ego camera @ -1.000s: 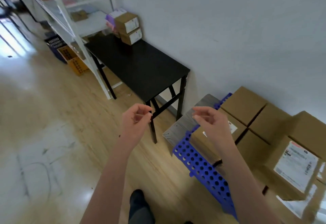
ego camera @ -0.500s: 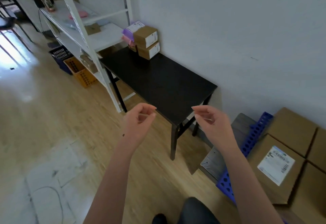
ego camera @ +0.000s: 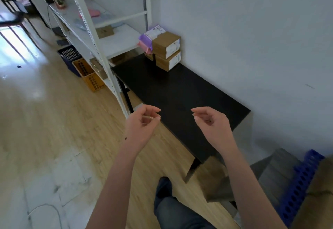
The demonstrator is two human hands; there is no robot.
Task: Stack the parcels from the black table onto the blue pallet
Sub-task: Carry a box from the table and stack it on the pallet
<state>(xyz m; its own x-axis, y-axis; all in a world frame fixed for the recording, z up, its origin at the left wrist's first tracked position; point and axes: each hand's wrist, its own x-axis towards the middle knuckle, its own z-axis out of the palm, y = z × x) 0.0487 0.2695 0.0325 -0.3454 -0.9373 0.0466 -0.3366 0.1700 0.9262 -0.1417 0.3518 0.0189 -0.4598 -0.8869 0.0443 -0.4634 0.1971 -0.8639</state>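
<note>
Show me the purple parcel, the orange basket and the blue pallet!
purple parcel [ego camera: 145, 39]: head view, on its purple wrapping beside the white label.
orange basket [ego camera: 92, 81]: head view, on its holed side wall.
blue pallet [ego camera: 297, 190]: head view, on its holed blue edge.

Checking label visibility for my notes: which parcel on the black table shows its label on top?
The purple mailer: its white label faces up. The upper cardboard box and lower cardboard box beside it carry their labels on side faces.
</note>
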